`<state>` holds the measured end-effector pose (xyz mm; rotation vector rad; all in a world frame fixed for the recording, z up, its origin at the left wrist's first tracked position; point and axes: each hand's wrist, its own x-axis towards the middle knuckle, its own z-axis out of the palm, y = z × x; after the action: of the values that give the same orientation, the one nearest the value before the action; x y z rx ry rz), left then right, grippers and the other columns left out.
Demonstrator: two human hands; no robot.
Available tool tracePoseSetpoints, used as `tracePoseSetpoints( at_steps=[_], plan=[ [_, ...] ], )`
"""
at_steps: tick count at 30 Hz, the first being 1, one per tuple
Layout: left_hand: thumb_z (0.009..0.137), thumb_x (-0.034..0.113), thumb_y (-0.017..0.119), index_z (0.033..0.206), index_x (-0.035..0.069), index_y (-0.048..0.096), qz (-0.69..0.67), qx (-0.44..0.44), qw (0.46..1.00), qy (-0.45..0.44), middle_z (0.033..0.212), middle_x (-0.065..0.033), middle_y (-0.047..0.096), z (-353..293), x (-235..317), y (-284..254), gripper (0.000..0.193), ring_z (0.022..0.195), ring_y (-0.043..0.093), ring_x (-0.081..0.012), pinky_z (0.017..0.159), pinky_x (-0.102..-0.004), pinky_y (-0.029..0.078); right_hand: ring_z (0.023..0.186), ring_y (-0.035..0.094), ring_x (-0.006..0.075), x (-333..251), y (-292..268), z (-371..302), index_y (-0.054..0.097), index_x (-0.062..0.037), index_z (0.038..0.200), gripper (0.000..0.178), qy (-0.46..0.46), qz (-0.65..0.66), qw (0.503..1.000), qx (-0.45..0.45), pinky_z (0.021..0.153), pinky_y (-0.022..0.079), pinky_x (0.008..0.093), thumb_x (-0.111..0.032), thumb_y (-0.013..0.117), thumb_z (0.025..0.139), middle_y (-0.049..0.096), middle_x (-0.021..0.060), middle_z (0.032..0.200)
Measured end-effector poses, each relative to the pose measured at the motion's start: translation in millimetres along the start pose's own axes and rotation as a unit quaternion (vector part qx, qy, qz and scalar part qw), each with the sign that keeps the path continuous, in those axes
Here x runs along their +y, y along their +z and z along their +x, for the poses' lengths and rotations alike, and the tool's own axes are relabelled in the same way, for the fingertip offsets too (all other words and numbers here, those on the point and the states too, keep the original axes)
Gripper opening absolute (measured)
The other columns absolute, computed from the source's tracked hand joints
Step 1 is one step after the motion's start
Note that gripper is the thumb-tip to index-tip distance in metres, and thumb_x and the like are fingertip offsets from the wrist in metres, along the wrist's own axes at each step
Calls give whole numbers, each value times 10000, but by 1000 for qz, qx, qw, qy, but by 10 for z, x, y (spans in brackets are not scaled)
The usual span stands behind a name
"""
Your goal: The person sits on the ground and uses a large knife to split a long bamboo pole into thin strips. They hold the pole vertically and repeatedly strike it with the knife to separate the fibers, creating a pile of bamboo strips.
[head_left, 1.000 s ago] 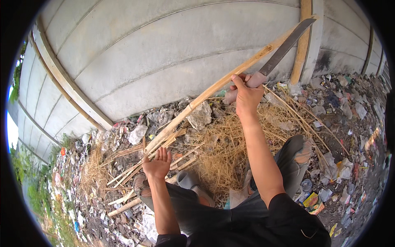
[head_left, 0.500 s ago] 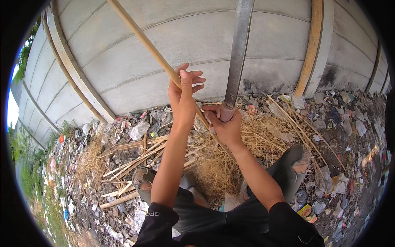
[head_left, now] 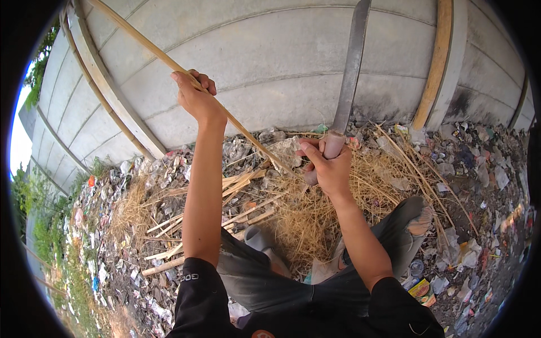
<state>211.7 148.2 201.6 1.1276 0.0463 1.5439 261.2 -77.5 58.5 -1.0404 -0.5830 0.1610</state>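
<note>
We see the bamboo strip (head_left: 149,47) running on a long diagonal, its upper end leaving the frame at the upper left and its lower end pointing down and right toward the center, above the dry straw-like shavings (head_left: 307,217). Compared with 0.5 s ago, we find the strip lying at a flatter slant, the left hand (head_left: 198,101) farther up and left, and its formerly spread fingers now curled. The machete (head_left: 350,67) now leans a little more to the right, its blade rising to the top edge in front of the concrete wall (head_left: 270,56). We see the strip pass between the left thumb and the 4 bent fingers, which grasp it. The right hand (head_left: 329,169) is clenched around the machete's handle; the strip's lower end sits just left of its fingertips, and we cannot tell whether they touch.
</note>
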Motion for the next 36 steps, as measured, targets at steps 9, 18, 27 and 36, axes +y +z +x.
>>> tracePoseSetpoints(
  at_steps=[9,18,27,36],
  plan=[
    [1103,435,345,966,70,474,174,-119,969,131,920,-79,553,-250,-1129,-488,411,851,505,-159,815,-348,455,774,752,189,74,-121,33,562,-54,745,237,14,-9,1000,25,424,496,253,-44,755,882,718,130,853],
    [982,221,671,1195,-3,529,200,-68,959,190,930,-97,643,-400,-833,-239,340,862,623,-161,782,-328,526,715,738,161,251,-132,5,587,-30,778,207,32,-37,999,-11,431,503,250,-81,740,906,718,128,826],
    [999,458,613,674,89,457,67,-51,991,106,475,14,420,-441,-602,54,517,391,416,-71,367,-253,306,596,717,163,268,-85,-62,534,19,818,284,109,-125,981,-96,421,503,268,-154,731,929,707,125,763],
    [1016,479,571,632,97,411,44,-54,986,155,477,31,407,-271,-472,252,565,411,388,-52,391,-242,269,531,672,118,257,-270,31,658,-5,828,277,104,-142,983,-52,411,463,251,-245,737,940,714,82,737]
  ],
)
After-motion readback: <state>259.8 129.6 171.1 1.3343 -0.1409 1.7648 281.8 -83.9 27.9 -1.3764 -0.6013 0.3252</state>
